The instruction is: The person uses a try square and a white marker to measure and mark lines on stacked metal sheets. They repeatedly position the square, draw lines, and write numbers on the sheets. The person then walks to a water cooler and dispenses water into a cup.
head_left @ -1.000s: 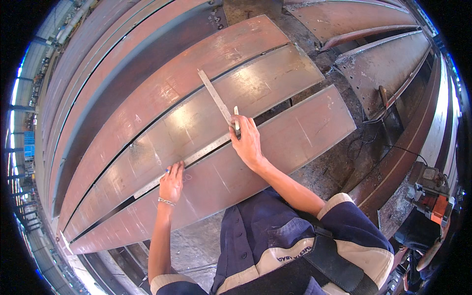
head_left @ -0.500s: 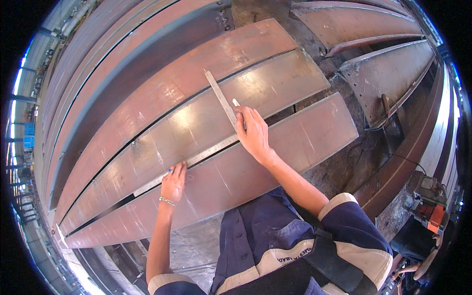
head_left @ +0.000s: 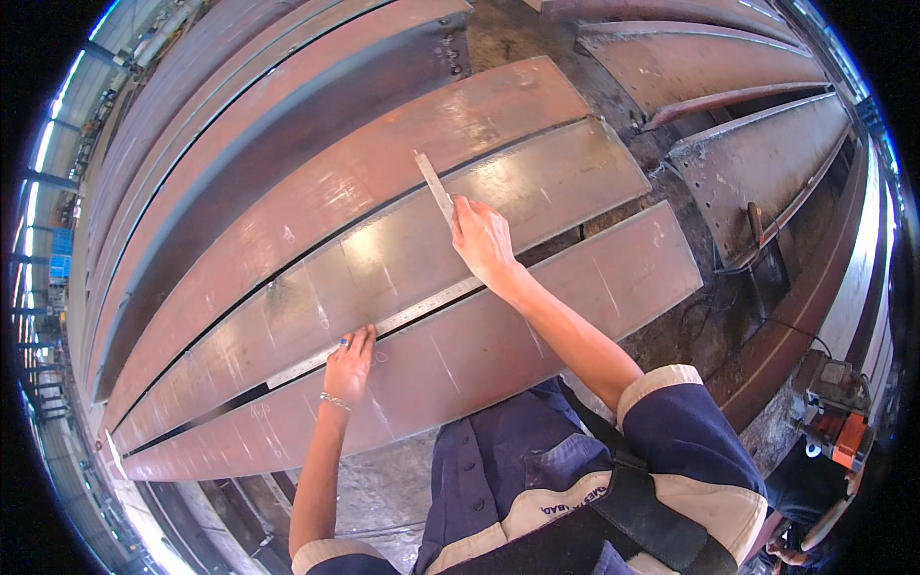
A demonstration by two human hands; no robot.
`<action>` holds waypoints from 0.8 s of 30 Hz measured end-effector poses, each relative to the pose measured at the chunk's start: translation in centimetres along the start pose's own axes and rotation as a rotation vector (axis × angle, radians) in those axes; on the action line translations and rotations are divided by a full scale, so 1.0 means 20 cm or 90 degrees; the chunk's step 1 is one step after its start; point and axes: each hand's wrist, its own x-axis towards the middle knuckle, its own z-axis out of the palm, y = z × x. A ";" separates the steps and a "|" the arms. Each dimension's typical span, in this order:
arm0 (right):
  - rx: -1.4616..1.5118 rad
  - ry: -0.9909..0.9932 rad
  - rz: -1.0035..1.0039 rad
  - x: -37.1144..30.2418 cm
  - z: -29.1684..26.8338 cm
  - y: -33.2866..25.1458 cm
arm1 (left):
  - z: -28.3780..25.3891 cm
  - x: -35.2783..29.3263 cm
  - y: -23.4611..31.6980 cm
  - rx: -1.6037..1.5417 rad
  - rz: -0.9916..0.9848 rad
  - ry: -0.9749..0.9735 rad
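Observation:
A large L-shaped steel square [head_left: 402, 316] lies across rusty steel plates. Its long arm follows the gap between the middle plate [head_left: 537, 182] and the near plate [head_left: 613, 278]. Its short arm [head_left: 433, 182] points away over the middle plate. My left hand [head_left: 350, 362] presses the long arm down, fingers spread on the metal. My right hand [head_left: 484, 241] rests on the middle plate against the short arm, fingers pinched on what looks like a small pale marking stick, which is mostly hidden.
Long steel beams and plates [head_left: 287, 125] lie side by side to the left and far side. More beams [head_left: 757, 163] sit at the right, with cables on the floor [head_left: 700, 326]. An orange machine [head_left: 843, 422] stands at the lower right.
My right hand has slid away from me along the short arm of the square. My left hand stays pressed on the long arm.

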 end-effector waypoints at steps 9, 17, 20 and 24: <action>-0.064 -0.135 0.016 0.04 -0.12 -0.08 | 0.00 0.00 0.00 0.014 0.023 0.014; -0.061 -0.166 0.057 -0.16 -0.37 -0.15 | 0.03 0.00 -0.01 -0.012 0.029 0.070; 0.056 -0.010 0.056 -0.15 -0.38 -0.13 | 0.04 0.00 -0.02 -0.020 0.039 0.076; 0.110 0.066 0.098 -0.22 -0.34 -0.07 | 0.04 0.00 -0.02 0.005 0.042 0.079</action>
